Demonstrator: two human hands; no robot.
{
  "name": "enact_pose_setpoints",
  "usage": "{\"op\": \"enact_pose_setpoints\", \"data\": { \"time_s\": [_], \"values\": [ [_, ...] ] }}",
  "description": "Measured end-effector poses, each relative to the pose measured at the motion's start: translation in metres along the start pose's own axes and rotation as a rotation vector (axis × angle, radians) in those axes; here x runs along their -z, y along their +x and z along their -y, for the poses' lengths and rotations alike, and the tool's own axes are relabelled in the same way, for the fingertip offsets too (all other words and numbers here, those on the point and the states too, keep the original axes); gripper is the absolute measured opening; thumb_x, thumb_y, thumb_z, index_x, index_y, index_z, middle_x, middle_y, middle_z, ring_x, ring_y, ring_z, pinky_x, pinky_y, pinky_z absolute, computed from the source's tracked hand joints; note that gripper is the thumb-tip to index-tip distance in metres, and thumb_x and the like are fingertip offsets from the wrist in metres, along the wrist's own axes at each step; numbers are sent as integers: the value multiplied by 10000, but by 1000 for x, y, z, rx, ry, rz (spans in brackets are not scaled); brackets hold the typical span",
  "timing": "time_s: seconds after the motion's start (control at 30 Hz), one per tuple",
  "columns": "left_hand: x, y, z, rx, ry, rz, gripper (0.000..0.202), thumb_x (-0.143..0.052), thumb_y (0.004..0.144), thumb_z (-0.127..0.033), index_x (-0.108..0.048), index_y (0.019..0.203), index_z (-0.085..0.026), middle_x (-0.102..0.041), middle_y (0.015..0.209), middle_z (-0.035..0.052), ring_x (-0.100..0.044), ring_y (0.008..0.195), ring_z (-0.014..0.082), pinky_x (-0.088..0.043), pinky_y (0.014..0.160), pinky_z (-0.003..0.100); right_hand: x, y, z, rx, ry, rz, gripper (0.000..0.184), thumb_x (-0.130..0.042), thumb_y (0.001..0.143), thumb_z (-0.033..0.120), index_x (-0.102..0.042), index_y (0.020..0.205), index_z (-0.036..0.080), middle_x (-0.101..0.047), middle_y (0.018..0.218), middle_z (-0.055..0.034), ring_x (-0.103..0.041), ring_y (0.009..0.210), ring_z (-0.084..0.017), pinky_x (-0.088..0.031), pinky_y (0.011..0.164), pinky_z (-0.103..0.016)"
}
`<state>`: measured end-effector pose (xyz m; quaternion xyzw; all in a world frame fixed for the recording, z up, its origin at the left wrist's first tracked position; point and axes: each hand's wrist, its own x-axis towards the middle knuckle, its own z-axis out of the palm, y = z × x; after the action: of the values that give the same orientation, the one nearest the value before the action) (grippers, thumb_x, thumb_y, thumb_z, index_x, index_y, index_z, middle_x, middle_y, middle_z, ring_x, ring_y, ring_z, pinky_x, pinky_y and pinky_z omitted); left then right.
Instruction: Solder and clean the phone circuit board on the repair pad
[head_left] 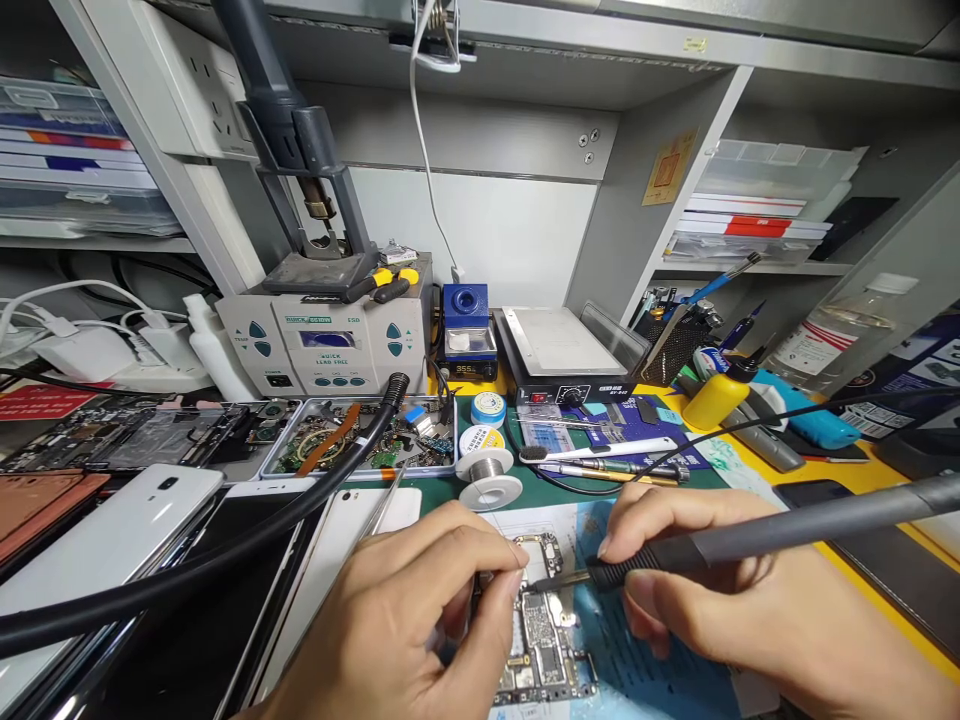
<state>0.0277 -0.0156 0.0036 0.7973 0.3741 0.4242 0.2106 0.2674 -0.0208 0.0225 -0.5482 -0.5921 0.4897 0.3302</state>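
My right hand [720, 590] is closed around a grey and black soldering iron [757, 535], its tip touching the upper part of a phone circuit board [544, 640] lying on a blue mat [645, 670]. To the left of the board, my left hand [420, 620] pinches a pair of tweezers [386, 505], whose rear end sticks up past my fingers while the tips reach the board's left edge. Both hands meet over the board at the bottom centre.
A solder spool [489, 478] sits just behind the board. A rework station [330, 340] and a heating plate [559, 350] stand at the back. A tray of parts [360, 450], phones [112, 540], a black hose [225, 560] lie left. Yellow bottle [716, 395] right.
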Motion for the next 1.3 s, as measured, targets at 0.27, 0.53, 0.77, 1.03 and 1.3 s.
{"op": "enact_pose_setpoints", "data": {
  "time_s": [0.27, 0.53, 0.77, 1.03, 1.3],
  "values": [
    [1, -4, 0, -8, -11, -3, 176, -573, 898, -64, -660, 911, -217, -605, 747, -45, -539, 590, 76, -432, 545, 197, -1, -1, -1, -4, 25, 4, 156, -665, 751, 71, -659, 818, 211, -616, 667, 37, -585, 533, -139, -424, 489, -254],
    [1, -2, 0, -2, -12, -5, 178, -570, 901, -61, -661, 909, -213, -593, 737, -46, -535, 587, 70, -421, 538, 190, -1, -1, 1, 1, 8, -1, 135, -680, 764, 88, -674, 828, 207, -608, 679, 35, -588, 539, -139, -474, 518, -268],
    [-2, -1, -1, 2, -4, -17, 182, -578, 895, -60, -659, 913, -222, -599, 742, -48, -541, 590, 71, -423, 542, 192, -1, -3, 2, 3, -8, -20, 125, -695, 749, 95, -696, 821, 197, -626, 662, 25, -590, 535, -135, -469, 501, -244],
    [-1, -4, 1, -1, -12, -13, 185, -590, 888, -60, -664, 926, -226, -616, 749, -49, -545, 584, 69, -423, 533, 188, 3, -1, -9, 5, -32, 16, 75, -685, 795, 159, -682, 838, 221, -601, 651, 41, -551, 555, -130, -401, 485, -231],
    [-2, 0, 0, -2, -3, -14, 178, -576, 893, -67, -666, 904, -219, -613, 738, -43, -553, 578, 75, -436, 535, 193, 0, -1, -1, -3, -10, 0, 112, -678, 766, 118, -688, 823, 214, -602, 649, 36, -572, 537, -139, -426, 492, -248]
  ]
}}
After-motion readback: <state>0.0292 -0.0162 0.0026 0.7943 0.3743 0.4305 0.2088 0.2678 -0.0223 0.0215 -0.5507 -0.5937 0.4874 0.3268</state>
